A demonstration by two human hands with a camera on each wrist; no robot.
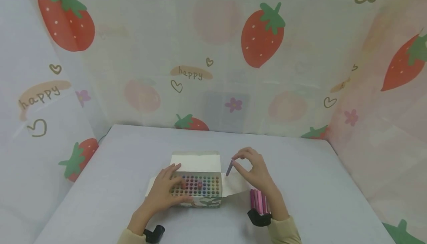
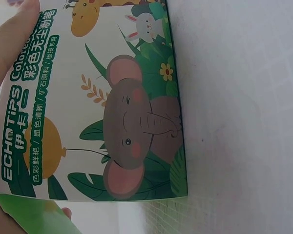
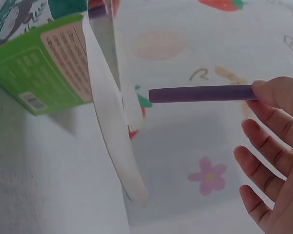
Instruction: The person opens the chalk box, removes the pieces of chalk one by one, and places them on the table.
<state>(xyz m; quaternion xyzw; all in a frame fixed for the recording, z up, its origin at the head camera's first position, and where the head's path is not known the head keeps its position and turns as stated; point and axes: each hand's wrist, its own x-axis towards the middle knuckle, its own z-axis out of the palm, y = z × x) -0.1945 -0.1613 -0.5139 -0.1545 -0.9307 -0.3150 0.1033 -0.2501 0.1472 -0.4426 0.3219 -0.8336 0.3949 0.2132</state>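
A chalk box (image 1: pixel 210 202), printed with an elephant, stands with its lid raised and rows of coloured chalk ends (image 1: pixel 208 185) facing up. At its left end, my left hand (image 1: pixel 165 188) holds it, thumb along the front and fingers over the top. Two reddish sticks stand higher than the rest. To the right of the box, my right hand (image 1: pixel 253 168) pinches a purple chalk stick (image 3: pixel 200 94) by one end between thumb and index finger. The stick is in the air, above the side flap in the head view; the other fingers of that hand are apart.
Several pink and magenta chalk sticks (image 1: pixel 258 200) lie side by side on the white table (image 1: pixel 317 184) under the right wrist. A side flap (image 1: pixel 233 184) juts from the box's right end; the raised lid (image 1: pixel 195 162) is behind. A strawberry-print curtain (image 1: pixel 220 81) hangs beyond.
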